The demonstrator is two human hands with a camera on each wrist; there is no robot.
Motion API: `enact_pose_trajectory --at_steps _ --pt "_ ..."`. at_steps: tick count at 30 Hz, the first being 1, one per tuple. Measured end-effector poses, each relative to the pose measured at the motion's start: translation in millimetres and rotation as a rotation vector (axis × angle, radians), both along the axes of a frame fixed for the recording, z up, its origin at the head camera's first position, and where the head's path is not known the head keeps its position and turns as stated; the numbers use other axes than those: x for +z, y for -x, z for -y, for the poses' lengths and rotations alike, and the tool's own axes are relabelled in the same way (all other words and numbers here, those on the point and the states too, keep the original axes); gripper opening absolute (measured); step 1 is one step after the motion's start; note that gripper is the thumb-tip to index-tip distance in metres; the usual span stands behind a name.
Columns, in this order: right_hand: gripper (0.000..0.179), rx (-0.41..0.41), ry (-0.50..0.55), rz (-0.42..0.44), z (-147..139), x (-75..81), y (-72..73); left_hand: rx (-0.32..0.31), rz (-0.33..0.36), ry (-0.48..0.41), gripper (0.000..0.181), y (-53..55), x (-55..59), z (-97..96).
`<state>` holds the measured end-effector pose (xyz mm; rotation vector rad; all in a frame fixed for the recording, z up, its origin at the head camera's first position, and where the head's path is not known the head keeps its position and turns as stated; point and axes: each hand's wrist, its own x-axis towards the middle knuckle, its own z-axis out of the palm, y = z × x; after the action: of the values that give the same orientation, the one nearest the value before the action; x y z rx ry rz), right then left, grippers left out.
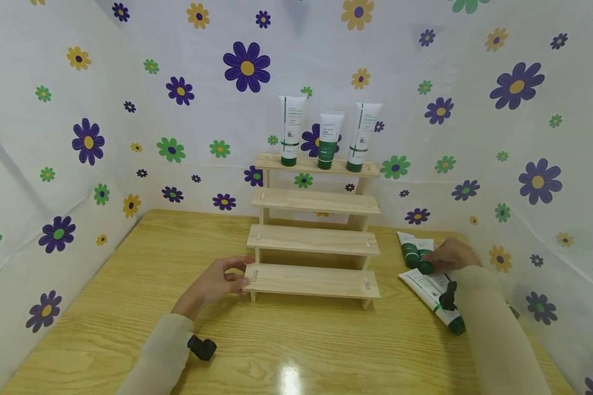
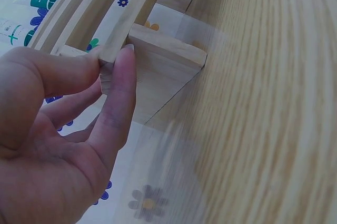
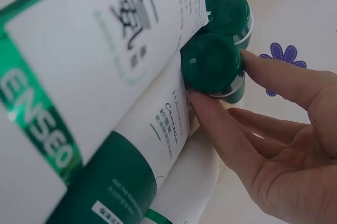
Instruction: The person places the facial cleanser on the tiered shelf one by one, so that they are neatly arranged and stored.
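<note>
A wooden four-step display rack [image 1: 316,280] stands on the table. My left hand [image 1: 217,282] pinches the left end of its lowest step between thumb and fingers, as the left wrist view also shows. To the right of the rack, my right hand [image 1: 452,255] reaches into a group of white and green squeeze tubes. In the right wrist view, thumb and fingers pinch the dark green cap [image 3: 213,63] of one tube. Another capped tube [image 3: 229,13] lies right behind it. Closer to me, a larger white tube [image 1: 430,293] lies slanted, partly under the right forearm.
On the top step stand three upright tubes: a tall left one [image 1: 291,129], a shorter middle one [image 1: 329,140] and a tall right one [image 1: 364,134]. Flower-patterned cloth [image 1: 192,99] encloses the wood-grain table [image 1: 257,351] at the back and sides.
</note>
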<state>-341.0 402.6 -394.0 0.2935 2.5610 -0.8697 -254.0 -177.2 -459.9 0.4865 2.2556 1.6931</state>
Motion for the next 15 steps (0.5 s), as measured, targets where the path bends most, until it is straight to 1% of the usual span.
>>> enact_pose_trajectory --at_steps 5,10,13,15 --pt "0.057 0.002 0.021 -0.025 -0.7 1.2 0.5 0.004 0.006 0.004 0.053 -0.1 -1.4 -0.1" --pt "0.066 -0.019 0.040 -0.043 -4.6 0.8 2.5 0.012 0.012 0.003 0.052 -0.7 -0.5 -1.1" --pt "0.071 -0.024 0.021 -0.056 -6.0 1.7 3.6 0.008 0.008 0.007 0.052 -0.7 0.1 -1.0" --pt "0.072 -0.024 0.014 -0.081 -5.3 3.3 3.5 0.005 0.011 0.000 0.053 -0.6 0.4 -0.7"
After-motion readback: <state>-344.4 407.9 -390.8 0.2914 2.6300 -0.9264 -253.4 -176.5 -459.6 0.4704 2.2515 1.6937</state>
